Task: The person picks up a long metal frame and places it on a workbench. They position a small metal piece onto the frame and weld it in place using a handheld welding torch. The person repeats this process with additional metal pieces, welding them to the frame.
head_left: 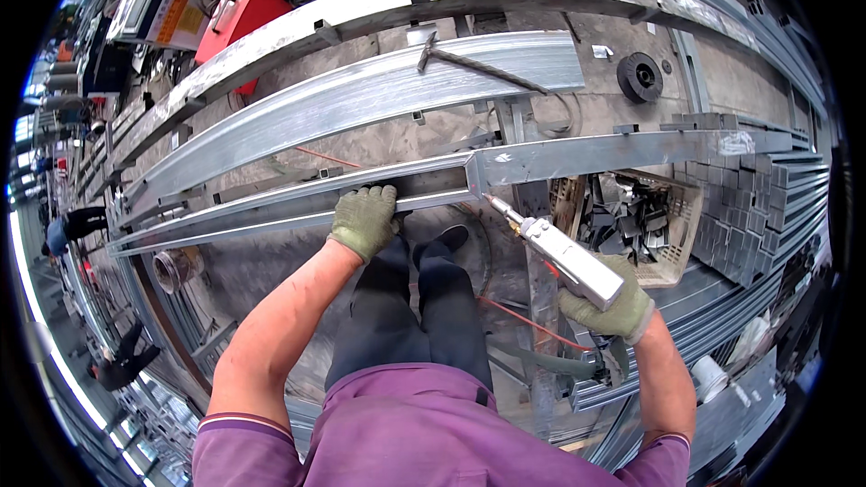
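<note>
My gloved left hand (363,221) is closed over the near edge of a long steel channel (262,207), which runs off to the left. At its right end the channel meets a flat grey steel bar (622,153) at an angled joint. In my gloved right hand (615,308) is a white, boxy welding gun (573,261), held from the right and below. Its narrow metal nozzle points up and left, with the tip at or very close to the joint. Whether the tip touches the metal, I cannot tell. Part of the grip is hidden by the glove.
Beyond the channel, a chipping hammer (487,72) lies on a wide steel profile (361,95). A crate (690,230) of metal offcuts and stacked square tubes (744,207) stand right. A red hose (532,325) trails below the gun. Other people (72,227) are at far left.
</note>
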A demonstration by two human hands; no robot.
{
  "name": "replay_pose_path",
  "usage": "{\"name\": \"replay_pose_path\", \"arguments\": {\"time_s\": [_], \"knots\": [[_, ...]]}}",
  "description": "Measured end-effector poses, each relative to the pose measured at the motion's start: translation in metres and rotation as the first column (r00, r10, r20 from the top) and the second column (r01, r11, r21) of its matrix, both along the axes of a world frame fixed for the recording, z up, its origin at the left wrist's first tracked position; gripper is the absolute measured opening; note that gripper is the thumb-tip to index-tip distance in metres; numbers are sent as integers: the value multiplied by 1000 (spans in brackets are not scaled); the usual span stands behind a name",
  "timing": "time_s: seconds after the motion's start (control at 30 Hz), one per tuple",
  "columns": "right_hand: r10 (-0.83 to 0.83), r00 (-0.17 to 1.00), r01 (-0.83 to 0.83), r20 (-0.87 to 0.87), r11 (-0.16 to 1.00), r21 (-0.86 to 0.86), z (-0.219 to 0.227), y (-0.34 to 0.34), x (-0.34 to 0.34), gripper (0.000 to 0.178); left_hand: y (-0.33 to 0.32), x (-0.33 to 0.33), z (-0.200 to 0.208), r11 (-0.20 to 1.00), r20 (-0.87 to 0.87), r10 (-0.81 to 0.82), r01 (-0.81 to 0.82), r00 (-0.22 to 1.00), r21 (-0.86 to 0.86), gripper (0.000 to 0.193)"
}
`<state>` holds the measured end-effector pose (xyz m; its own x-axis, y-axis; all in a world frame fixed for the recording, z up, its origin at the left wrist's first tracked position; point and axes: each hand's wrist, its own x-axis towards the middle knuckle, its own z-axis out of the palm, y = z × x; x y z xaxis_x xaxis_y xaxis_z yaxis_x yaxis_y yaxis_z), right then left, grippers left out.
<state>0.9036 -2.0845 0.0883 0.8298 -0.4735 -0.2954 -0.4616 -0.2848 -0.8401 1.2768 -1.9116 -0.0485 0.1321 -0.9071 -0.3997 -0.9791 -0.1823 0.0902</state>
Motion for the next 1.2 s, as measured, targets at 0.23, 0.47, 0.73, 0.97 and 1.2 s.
{"name": "replay_pose_path", "arguments": {"time_s": [0.23,0.47,0.73,0.97,1.2], "knots": [[85,996,-83,-41,995,52,-7,-17,9,31,-1,-2,1,999,-27,48,-48,998,21,46],[115,993,-113,-35,991,68,-10,-20,15,32,-2,-3,1,997,-10,57,-57,998,50,46],[127,991,-125,-45,991,50,-16,-19,14,31,-3,-3,0,997,-25,62,-61,998,40,43],[180,980,-181,-89,984,-1,-12,-22,20,28,-3,-5,2,997,-15,66,-66,998,33,40],[257,962,-268,-96,956,-119,-11,-27,23,31,-2,-5,2,999,-16,47,-47,999,6,40]]}}
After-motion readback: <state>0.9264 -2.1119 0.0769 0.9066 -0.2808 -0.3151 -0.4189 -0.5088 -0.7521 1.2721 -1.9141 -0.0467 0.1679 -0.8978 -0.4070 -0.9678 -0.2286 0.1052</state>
